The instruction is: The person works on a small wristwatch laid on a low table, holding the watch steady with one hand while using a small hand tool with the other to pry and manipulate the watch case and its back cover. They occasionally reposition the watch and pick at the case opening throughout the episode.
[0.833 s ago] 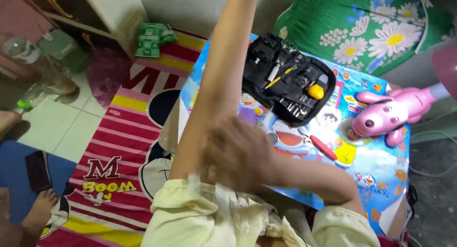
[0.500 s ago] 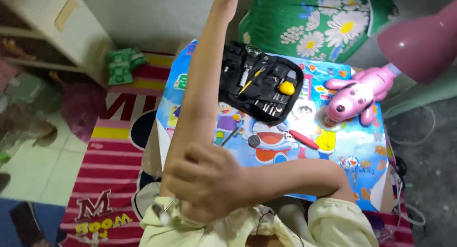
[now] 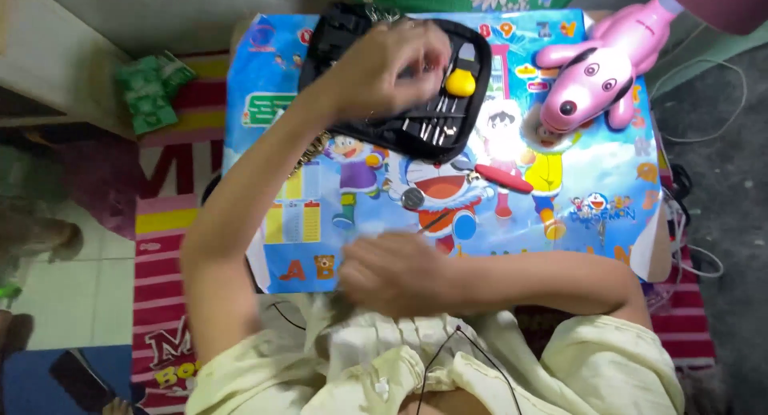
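Since the earlier frames, the left arm has dropped from overhead, and the left hand [image 3: 390,67] now rests on the tool case [image 3: 400,83]. Its fingers curl down over the case's middle, blurred, so whether they pinch any tool cannot be told. The case lies open at the far side of the table [image 3: 560,215], on a bright cartoon cover, and its near half shows a row of thin metal tools beside a yellow knob [image 3: 461,82] just right of the fingers.

At the near edge, the right hand [image 3: 392,271] sits knuckles up, its forearm crossing from the right. Its fingers are loosely closed; a thin metal tool [image 3: 432,221] pokes out just beyond them, but the blur hides whether they grip it.

Between the hands, a small round metal piece [image 3: 412,197] lies on the cover, and a red-handled tool [image 3: 504,179] lies a little to its right, near the case's lower corner. A pink dog toy [image 3: 596,71] stands at the far right corner, well apart from both hands. Left of the table, green packets [image 3: 152,91] lie on a striped red mat [image 3: 160,255].
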